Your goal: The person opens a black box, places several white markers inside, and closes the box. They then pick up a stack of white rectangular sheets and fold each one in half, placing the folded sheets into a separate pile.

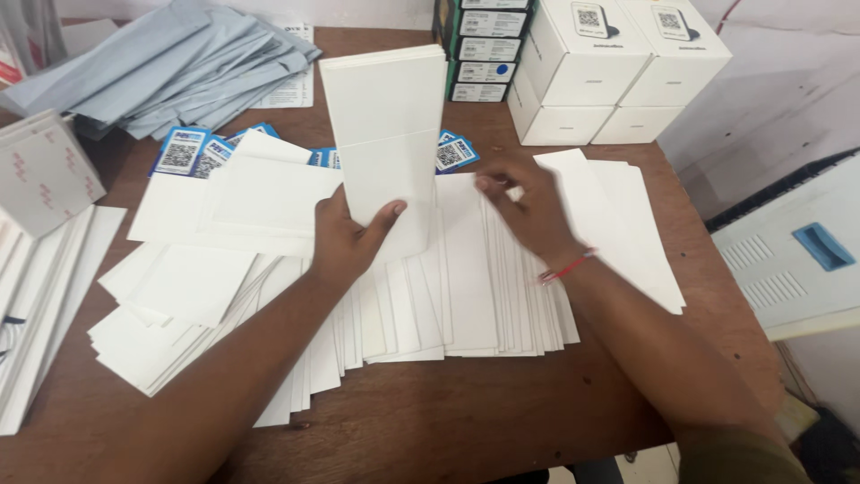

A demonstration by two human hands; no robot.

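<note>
pinching a stack of white sheets (385, 134) upright in my left hand (348, 237) — thumb across its lower front, the stack rising past my fingers. my right hand (528, 211) rests fingertips-down on the fanned white sheets (466, 296); bare wooden table (466, 412) lies nearer me.

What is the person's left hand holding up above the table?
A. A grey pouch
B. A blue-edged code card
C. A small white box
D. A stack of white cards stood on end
D: the left hand grips the lower end of a stack of white cards held upright over the fanned white sheets, while the grey pouches and white boxes lie untouched further back.
</note>
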